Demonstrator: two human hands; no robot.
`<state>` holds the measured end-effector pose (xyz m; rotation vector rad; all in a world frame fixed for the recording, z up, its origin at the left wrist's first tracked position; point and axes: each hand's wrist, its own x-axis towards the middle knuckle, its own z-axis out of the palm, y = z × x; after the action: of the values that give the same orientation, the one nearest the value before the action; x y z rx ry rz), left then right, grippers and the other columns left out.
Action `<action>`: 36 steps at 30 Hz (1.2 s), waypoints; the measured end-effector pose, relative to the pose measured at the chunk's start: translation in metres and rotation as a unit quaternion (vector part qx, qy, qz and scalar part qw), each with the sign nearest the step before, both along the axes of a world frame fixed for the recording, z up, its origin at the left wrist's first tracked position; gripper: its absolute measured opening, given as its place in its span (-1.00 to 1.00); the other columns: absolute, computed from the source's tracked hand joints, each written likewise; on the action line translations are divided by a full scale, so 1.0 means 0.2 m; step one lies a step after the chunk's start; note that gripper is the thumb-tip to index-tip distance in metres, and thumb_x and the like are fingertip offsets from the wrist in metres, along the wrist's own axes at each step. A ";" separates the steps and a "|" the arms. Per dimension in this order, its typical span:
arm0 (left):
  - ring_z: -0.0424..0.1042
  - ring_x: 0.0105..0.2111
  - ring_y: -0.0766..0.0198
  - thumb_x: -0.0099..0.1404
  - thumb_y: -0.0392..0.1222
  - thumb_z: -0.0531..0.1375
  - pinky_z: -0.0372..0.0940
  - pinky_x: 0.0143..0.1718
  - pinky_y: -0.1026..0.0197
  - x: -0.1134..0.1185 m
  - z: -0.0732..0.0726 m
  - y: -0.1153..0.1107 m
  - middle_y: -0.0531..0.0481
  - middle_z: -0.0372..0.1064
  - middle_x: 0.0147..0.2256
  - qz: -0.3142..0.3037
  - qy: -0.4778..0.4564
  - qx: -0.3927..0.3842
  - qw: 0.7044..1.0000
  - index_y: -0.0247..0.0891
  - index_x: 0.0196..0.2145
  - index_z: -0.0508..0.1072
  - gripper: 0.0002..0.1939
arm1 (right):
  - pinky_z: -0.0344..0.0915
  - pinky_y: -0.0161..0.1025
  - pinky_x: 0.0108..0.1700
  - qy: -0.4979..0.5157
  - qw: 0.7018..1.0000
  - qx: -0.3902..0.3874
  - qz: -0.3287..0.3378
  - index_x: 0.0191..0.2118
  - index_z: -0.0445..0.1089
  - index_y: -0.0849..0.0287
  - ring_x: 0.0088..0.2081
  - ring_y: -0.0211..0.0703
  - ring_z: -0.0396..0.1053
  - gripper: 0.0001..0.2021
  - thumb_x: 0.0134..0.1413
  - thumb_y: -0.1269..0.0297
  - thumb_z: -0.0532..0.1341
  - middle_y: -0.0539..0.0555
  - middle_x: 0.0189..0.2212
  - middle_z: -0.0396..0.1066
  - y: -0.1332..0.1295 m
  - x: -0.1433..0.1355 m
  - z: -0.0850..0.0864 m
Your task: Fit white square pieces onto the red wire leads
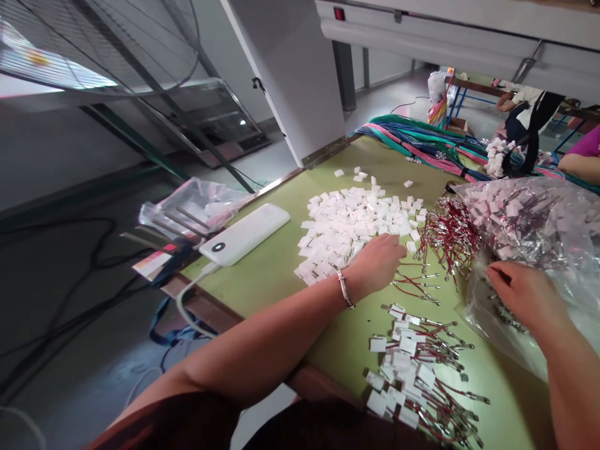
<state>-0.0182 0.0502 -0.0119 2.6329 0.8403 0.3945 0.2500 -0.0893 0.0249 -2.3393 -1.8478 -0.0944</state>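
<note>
My left hand point(380, 261) reaches to the right edge of a pile of white plastic connector housings point(337, 228). Its fingers are closed and bent downward, and what they grip is hidden. Just below its fingertips lie a few loose short red wires point(415, 284) with metal terminals. My right hand point(529, 300) is curled closed over the near side of a clear plastic bag point(539, 219); anything in its fingers cannot be made out. Between the hands is a bundle of red wires point(450, 237). Nearer me lie white housings with red wires attached point(407, 362).
A white power bank point(248, 234) with a cable sits at the table's left edge, beside a clear plastic bag point(187, 206). Long green, blue and pink wires point(422, 147) run along the far edge. A fan point(107, 44) stands at left. Other people are at the upper right.
</note>
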 end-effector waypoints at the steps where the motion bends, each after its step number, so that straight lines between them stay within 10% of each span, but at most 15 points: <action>1: 0.24 -0.30 0.18 0.29 -0.34 0.04 0.17 -0.22 0.12 0.02 0.01 -0.01 -0.11 0.31 -0.37 -0.004 0.008 0.008 1.000 -0.35 -0.26 0.49 -0.78 | 0.14 -0.24 -0.43 -0.004 1.000 -0.008 -0.003 -0.29 0.49 0.07 -0.45 -0.12 0.40 -0.70 0.15 0.06 0.07 0.06 -0.39 0.52 0.00 0.01 0.00; 5: 0.23 -0.23 0.21 0.36 -0.25 0.06 0.15 -0.22 0.18 0.12 0.04 -0.03 -0.05 0.31 -0.24 -0.069 0.047 0.056 0.995 -0.14 0.06 0.38 -0.67 | 0.13 -0.24 -0.42 -0.001 1.000 -0.030 0.005 -0.27 0.50 0.07 -0.42 -0.12 0.40 -0.69 0.16 0.07 0.05 0.06 -0.35 0.53 0.02 -0.02 0.00; 21: 0.26 -0.24 0.25 0.28 -0.49 0.05 0.19 -0.30 0.26 0.25 -0.03 0.07 -0.04 0.36 -0.31 -0.149 0.089 0.165 0.971 -0.30 -0.29 0.49 -0.75 | 0.06 -0.27 -0.43 0.004 0.999 -0.007 -0.031 -0.29 0.50 0.04 -0.45 -0.16 0.34 -0.72 0.15 0.07 0.08 0.03 -0.34 0.52 -0.03 0.01 0.12; 29: 0.38 -0.35 0.34 0.32 -0.35 0.07 0.32 -0.29 0.23 0.21 0.03 0.08 0.01 0.42 -0.36 -0.021 -0.209 -0.031 0.977 -0.26 -0.28 0.43 -0.85 | 0.09 -0.27 -0.42 -0.013 1.000 0.004 0.003 -0.28 0.51 0.06 -0.44 -0.15 0.37 -0.74 0.15 0.13 0.09 0.05 -0.34 0.52 -0.03 0.01 0.09; 36: 0.32 -0.63 0.48 0.33 -0.33 0.05 0.21 -0.61 0.41 0.20 0.09 0.04 0.06 0.38 -0.52 0.148 -0.409 -0.338 0.834 -0.28 -0.37 0.27 -0.90 | 0.24 -0.24 -0.31 0.084 0.989 0.010 0.119 -0.33 0.49 0.11 -0.38 -0.14 0.42 -0.72 0.21 0.20 0.04 0.08 -0.37 0.51 0.02 -0.14 0.00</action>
<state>0.0227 0.0577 0.0054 1.4503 0.8500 0.9943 0.2217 -0.0861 0.0255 -2.0251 -2.0104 0.1090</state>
